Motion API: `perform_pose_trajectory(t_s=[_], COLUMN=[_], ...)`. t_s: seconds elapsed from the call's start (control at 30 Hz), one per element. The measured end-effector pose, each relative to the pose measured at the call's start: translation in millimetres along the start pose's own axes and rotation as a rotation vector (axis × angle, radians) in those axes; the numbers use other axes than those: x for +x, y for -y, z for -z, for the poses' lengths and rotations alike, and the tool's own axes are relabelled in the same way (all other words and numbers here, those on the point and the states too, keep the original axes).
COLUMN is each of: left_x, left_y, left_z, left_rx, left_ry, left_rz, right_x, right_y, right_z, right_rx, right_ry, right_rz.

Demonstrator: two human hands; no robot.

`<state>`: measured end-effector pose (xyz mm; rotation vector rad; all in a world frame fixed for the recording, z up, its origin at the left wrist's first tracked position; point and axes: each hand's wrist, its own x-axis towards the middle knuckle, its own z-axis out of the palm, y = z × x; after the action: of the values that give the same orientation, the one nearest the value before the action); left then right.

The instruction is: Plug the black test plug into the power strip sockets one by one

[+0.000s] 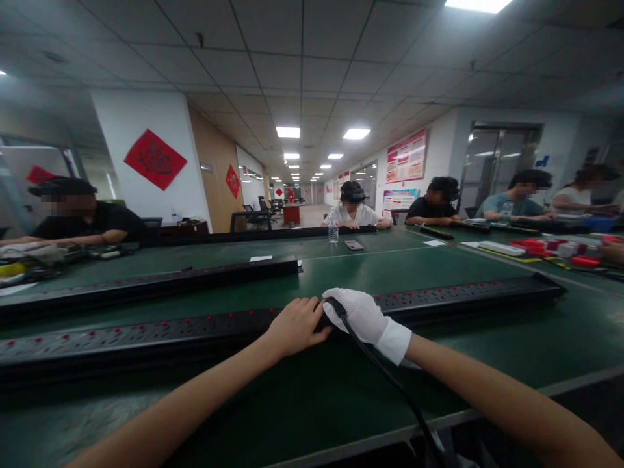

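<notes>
A long black power strip [146, 331] with sockets and a row of small red dots lies across the green table in front of me. My left hand [298, 324], bare, grips its middle, fingers over the far side and thumb at the near edge. Right beside it, my right hand [358, 315] wears a white glove and is closed around a black plug [337, 307]. From the plug a black cable [390, 377] runs down over the table's near edge. The plug's front is hidden, so I cannot tell whether it sits in a socket.
A second black strip [234, 274] lies beyond on the left. A water bottle [333, 229] and a phone [353, 246] stand and lie farther back. Red and white parts [541, 247] are at the right. Several people sit around the green table [380, 270].
</notes>
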<state>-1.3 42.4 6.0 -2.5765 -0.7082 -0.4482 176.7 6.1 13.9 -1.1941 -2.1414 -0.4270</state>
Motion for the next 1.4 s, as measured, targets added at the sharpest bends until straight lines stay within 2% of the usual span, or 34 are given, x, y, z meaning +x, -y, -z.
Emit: perform_pose_trajectory(t_s=[0.7,1.03,1.4], left_x=[-0.2,-0.2,0.1], left_y=[0.2,0.3,0.8], left_z=[0.5,-2.7,-2.2], left_rx=[0.006,-0.007,-0.001], left_ry=[0.006,-0.016,0.013], left_rz=[0.000,0.003,-0.008], right_x=[2.0,0.8,0.6], right_y=[3.1,2.8,3.0], right_z=[4.8,3.2,0.8], right_rx=[0.007,0.019,-0.008], right_ry=[0.062,0.021,0.047], right_rz=[-0.014,-0.002,-0.052])
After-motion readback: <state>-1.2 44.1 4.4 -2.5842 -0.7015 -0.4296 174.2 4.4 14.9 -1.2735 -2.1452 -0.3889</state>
